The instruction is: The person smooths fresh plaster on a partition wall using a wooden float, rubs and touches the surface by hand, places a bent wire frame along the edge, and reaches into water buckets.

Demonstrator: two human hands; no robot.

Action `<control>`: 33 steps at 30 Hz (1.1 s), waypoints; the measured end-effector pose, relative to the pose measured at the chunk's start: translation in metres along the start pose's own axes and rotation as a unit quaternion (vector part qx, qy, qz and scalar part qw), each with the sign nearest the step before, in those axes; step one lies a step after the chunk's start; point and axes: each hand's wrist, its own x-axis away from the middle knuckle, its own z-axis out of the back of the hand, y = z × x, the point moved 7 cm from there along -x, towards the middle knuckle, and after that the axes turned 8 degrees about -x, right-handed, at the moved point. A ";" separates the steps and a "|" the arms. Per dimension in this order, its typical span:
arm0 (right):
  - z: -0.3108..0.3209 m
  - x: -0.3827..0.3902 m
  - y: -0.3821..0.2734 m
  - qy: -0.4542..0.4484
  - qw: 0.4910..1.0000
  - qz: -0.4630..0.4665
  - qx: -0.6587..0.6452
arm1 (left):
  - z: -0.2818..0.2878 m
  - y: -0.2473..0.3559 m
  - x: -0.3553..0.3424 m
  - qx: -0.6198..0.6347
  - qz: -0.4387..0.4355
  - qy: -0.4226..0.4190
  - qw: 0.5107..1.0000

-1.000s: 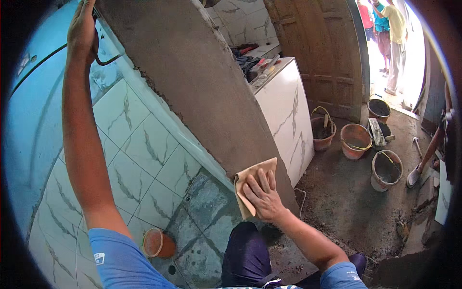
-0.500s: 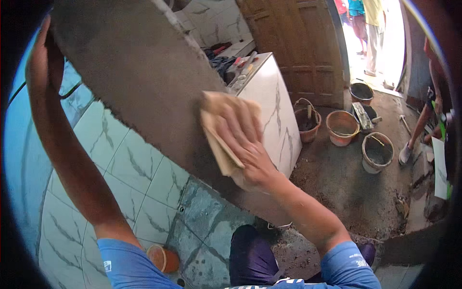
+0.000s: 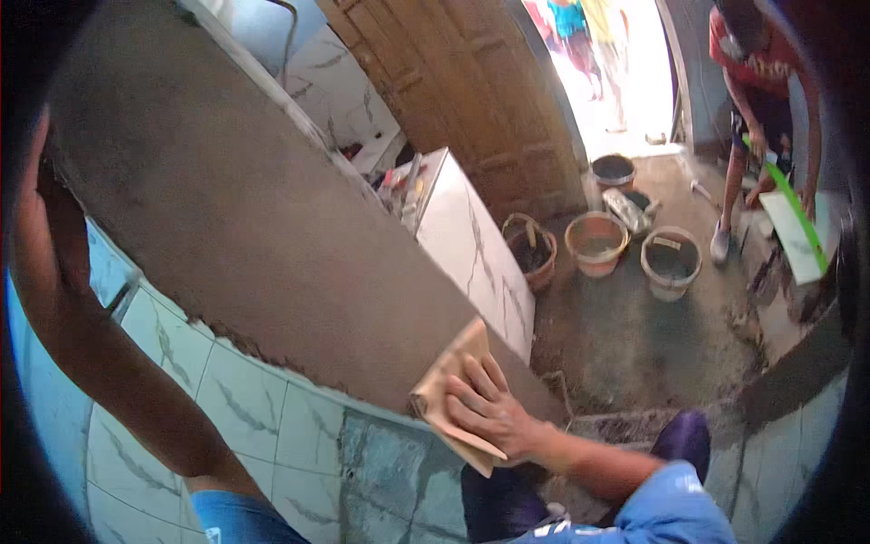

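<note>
My left hand is at the far left, its fingers round the edge of a broad grey plastered strip of wall; the fingertips are hard to make out. Low in the middle, my right hand grips a folded tan sheet, like paper, with fingers bent over it, against the lower part of the plaster. Pale veined wall tiles line the side below that strip. Behind it stands a white veined tiled block with tools on top.
Several buckets stand on the rough dirty floor. A brown panelled door is beside a bright doorway with people outside. At right, a co-worker bends, holding a long green bar over a white tile.
My view has turned right, bringing the co-worker and green bar further in. My right hand swept the tan sheet up the plaster, then back down. My left hand stays at the edge.
</note>
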 end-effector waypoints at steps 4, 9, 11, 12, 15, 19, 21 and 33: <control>0.019 -0.045 0.027 0.068 0.998 0.002 -0.014 | 0.015 -0.041 0.007 0.009 0.192 0.123 0.974; 0.005 -0.093 -0.014 -0.146 0.975 0.122 0.118 | 0.007 -0.017 0.008 0.031 0.187 0.057 0.980; 0.016 -0.072 -0.026 -0.070 0.986 0.153 0.021 | 0.006 -0.017 0.013 0.135 0.249 0.091 0.955; 0.024 -0.085 -0.022 -0.084 0.989 0.116 0.028 | 0.002 -0.014 0.014 0.141 0.263 0.072 0.952; 0.050 -0.158 -0.018 -0.056 0.993 0.097 0.025 | 0.000 -0.008 0.009 0.163 0.240 0.043 0.956; 0.068 -0.233 -0.063 -0.022 0.983 0.179 0.020 | -0.003 -0.011 0.011 0.224 0.273 0.006 0.936; 0.049 -0.192 -0.070 -0.106 0.961 0.247 0.063 | -0.004 -0.004 0.008 0.218 0.232 -0.021 0.948; 0.044 -0.147 -0.055 -0.023 0.958 0.281 0.050 | -0.005 -0.005 0.008 0.182 0.295 -0.035 0.937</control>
